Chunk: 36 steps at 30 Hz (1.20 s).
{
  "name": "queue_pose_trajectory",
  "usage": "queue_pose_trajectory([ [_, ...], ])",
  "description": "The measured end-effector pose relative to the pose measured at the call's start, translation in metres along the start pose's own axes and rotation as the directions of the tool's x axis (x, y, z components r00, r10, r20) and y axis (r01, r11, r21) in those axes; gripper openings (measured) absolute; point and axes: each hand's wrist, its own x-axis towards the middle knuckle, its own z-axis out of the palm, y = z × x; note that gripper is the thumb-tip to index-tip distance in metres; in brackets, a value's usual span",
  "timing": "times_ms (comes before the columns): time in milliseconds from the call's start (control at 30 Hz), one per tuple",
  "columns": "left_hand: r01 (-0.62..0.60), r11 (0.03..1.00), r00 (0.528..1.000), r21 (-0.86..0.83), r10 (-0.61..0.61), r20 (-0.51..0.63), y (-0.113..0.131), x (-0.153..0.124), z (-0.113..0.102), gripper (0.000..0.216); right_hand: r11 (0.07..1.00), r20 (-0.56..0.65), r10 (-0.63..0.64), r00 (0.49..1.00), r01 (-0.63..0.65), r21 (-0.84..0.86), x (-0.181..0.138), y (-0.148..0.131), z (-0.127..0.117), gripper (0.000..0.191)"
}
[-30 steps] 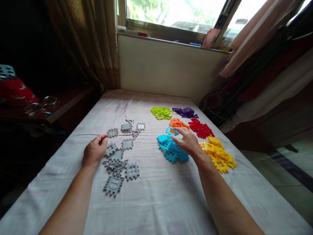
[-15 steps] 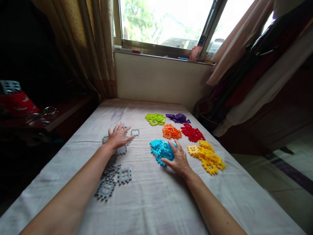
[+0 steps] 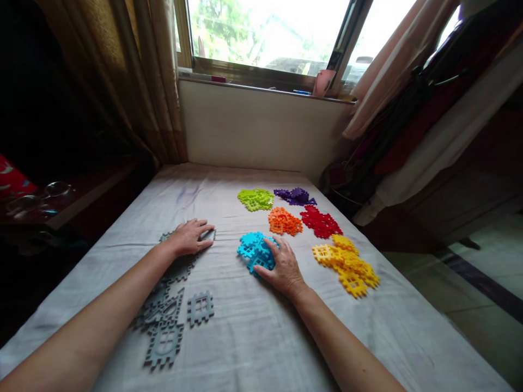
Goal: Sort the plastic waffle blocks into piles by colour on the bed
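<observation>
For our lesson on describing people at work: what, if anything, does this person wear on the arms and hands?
Nothing that shows. The left arm and right arm are bare to the picture's edge, with no sleeves. The left hand and right hand have no gloves, and neither wrist shows a watch or bracelet.

Yellow pile (image 3: 347,264), red pile (image 3: 321,223), pink cup (image 3: 322,83)

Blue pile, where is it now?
Head view, centre: the blue pile lies partly under the right hand, nearer than the orange pile, left of the yellow pile.
</observation>
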Motion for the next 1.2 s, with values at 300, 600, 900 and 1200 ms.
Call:
queue_pose_trajectory([
  [300,-0.063,0.995,0.970,-0.077,0.042,-0.240,-0.024,-0.047,0.035,0.061,0.997,0.037,0.082,0.996,-0.082,0.000,0.066,-0.048,0.050,0.071],
  [600,-0.073,0.987,0.953,-0.142,0.027,-0.302,-0.019,-0.050,0.043,0.057,0.991,0.131,0.131,0.983,-0.125,-0.054,0.159,-0.084,0.098,0.069],
  [900,-0.090,0.983,0.936,-0.163,0.028,-0.352,-0.016,-0.052,0.048,0.052,0.989,0.091,0.140,0.986,-0.135,-0.057,0.216,-0.090,0.136,0.066],
  [1200,-0.088,0.985,0.944,-0.147,0.035,-0.329,-0.017,-0.053,0.044,0.054,0.998,-0.095,0.058,0.994,-0.061,-0.026,0.193,-0.089,0.126,0.060],
])
